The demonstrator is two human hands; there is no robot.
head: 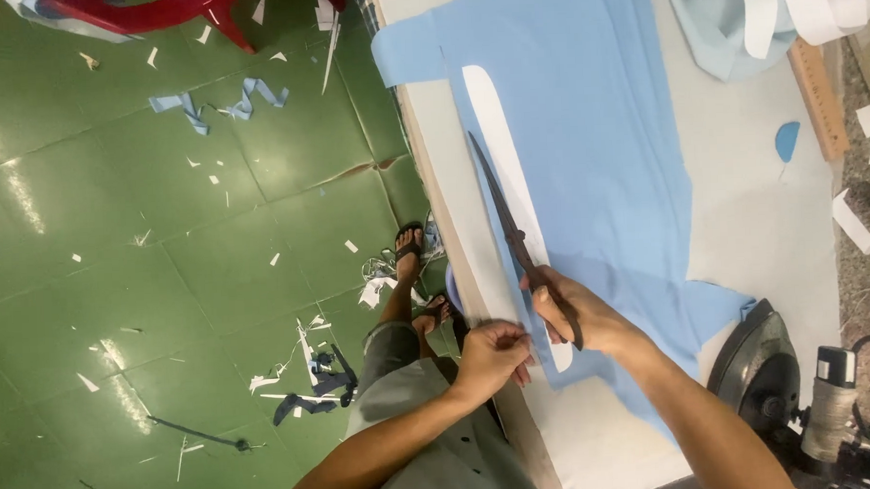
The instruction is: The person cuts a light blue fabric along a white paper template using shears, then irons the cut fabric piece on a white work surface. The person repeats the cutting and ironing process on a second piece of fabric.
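Note:
A large piece of light blue fabric lies spread on a white table. A long white strip rests along the fabric's left edge. My right hand grips the handles of dark scissors, whose long blades point away from me along the strip. My left hand pinches the near edge of the fabric and strip at the table's edge, just left of the right hand.
A dark clothes iron sits at the near right of the table. A wooden ruler and more pale fabric lie at the far right. The green tiled floor on the left is littered with scraps; a red chair stands far left.

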